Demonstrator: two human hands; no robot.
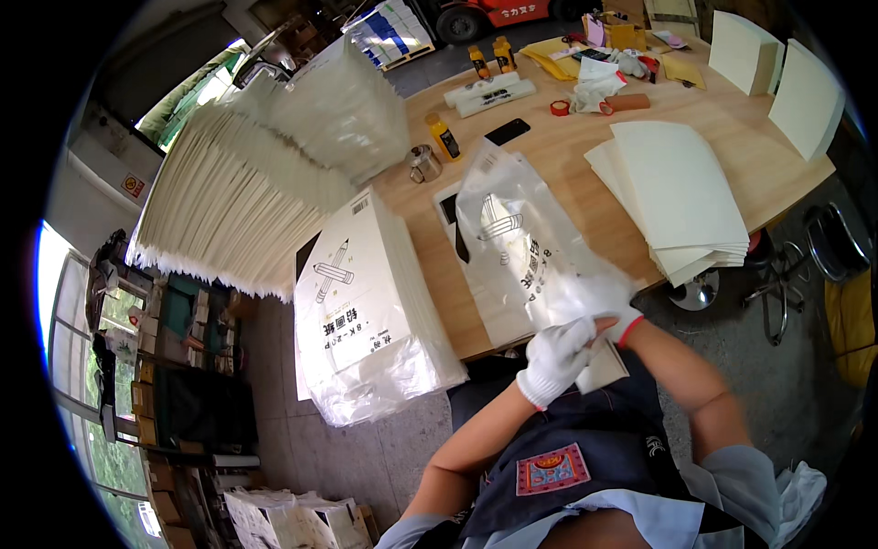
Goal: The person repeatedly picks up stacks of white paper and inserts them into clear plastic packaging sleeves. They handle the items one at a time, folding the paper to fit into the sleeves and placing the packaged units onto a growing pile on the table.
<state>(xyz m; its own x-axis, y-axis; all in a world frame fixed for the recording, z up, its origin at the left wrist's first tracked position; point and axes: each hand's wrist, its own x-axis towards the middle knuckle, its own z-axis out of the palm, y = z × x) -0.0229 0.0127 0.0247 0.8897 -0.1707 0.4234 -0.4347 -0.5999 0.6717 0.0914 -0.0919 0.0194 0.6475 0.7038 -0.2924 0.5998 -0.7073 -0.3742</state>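
Note:
My left hand (560,359), in a white knitted glove, is closed at the near end of a clear printed plastic bag (498,197). The bag lies on the table in front of me, with a pencil drawing on its face. My right hand (605,302), also gloved, overlaps the bag's near right part; motion smears its fingers. Just below the hands, a pale paper edge (604,368) sticks out over my lap. Left of the bag lies a tall stack of printed bagged paper packs (357,293), its near plastic ends loose and crinkled.
Large piles of bagged paper (238,183) fill the far left. White sheets (681,188) lie fanned out at the right. Beyond the bag are a phone (508,132), a juice bottle (444,137), a metal cup (423,165) and plastic rolls (489,94). A stool (773,293) stands right.

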